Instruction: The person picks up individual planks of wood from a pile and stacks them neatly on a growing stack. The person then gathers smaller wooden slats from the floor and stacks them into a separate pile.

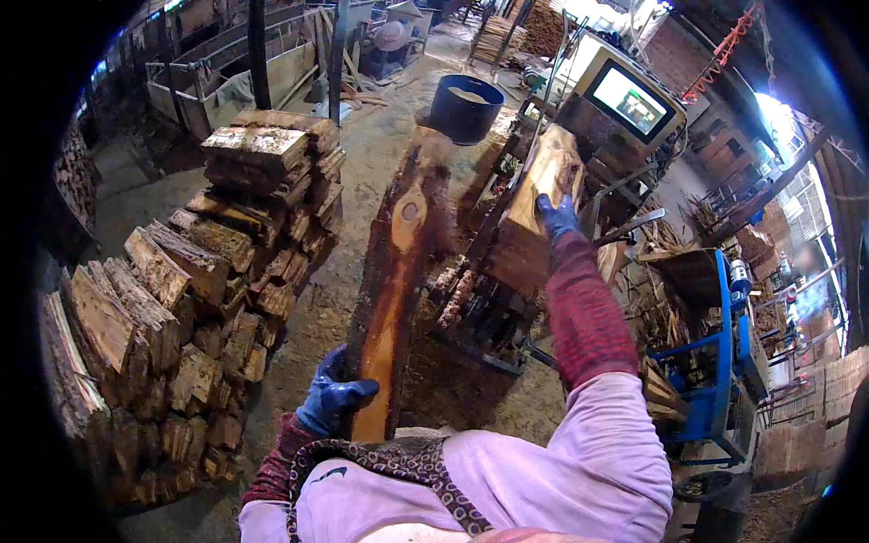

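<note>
My left hand (337,391), in a blue glove, is closed around the near end of a long wooden slab (396,303). Dark bark runs along the slab's edges, and a round knot shows near its far end. The slab reaches away from my body. My right hand (558,217), also blue-gloved, rests on a pale piece of wood (545,176) lying on a machine, its visible fingers spread on the top face. The underside of that hand is hidden.
Split wood is stacked in a tall pile (262,195) on the left. Beyond the slab stands a dark round drum (466,109). A machine screen (631,101) is at the upper right, a blue metal frame (724,362) at the right. A person in a hat (391,38) is far back.
</note>
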### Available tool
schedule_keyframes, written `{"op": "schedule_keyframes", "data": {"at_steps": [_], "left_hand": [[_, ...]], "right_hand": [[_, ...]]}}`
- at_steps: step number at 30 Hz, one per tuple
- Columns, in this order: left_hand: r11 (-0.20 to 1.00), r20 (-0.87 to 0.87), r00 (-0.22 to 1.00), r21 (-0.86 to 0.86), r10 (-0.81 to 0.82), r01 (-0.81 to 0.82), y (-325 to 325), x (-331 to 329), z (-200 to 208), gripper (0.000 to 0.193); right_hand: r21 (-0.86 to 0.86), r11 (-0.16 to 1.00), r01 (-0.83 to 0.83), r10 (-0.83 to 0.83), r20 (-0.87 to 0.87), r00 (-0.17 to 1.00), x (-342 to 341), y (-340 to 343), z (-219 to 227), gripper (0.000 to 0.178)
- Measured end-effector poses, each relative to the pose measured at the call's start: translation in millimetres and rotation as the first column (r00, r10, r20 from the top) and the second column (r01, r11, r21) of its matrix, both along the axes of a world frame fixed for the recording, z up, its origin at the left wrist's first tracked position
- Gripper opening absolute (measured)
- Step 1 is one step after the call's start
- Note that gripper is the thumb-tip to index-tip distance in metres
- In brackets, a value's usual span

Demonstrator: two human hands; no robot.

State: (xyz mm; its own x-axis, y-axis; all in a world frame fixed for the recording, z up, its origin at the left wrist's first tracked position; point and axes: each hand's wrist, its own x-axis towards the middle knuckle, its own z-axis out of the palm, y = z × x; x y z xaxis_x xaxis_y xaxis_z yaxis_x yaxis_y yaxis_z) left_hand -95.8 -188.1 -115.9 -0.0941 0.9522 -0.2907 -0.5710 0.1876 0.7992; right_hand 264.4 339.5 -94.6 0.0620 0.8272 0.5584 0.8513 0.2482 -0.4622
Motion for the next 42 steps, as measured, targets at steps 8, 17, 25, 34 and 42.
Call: {"op": "schedule_keyframes", "data": {"at_steps": [8,17,25,34,42], "left_hand": [[0.961,-0.121,0.982,0.218,-0.147,0.171,74,24,-11,0.073],[0.724,-0.509,0.772,0.355,-0.381,0.592,128,124,30,0.064],[0.345,-0.879,0.244,0.098,-0.409,0.933,121,137,-37,0.056],[0.448,-0.666,0.186,-0.246,-0.723,0.86,90,60,-166,0.058],[0.72,-0.663,0.364,-0.399,-0.654,0.567,60,69,-146,0.061]], "right_hand": [[0.224,0.943,-0.245,0.208,0.178,0.962,-21,-129,-28,0.083],[-0.185,0.693,-0.697,0.071,-0.944,0.321,-20,-440,-49,0.057],[-0.36,0.897,-0.256,-0.244,-0.887,0.393,50,-526,-71,0.044],[-0.394,0.9,-0.189,-0.331,-0.897,0.294,118,-524,-101,0.049],[-0.315,0.826,-0.467,-0.103,-0.9,0.423,249,-321,-60,0.055]]}}
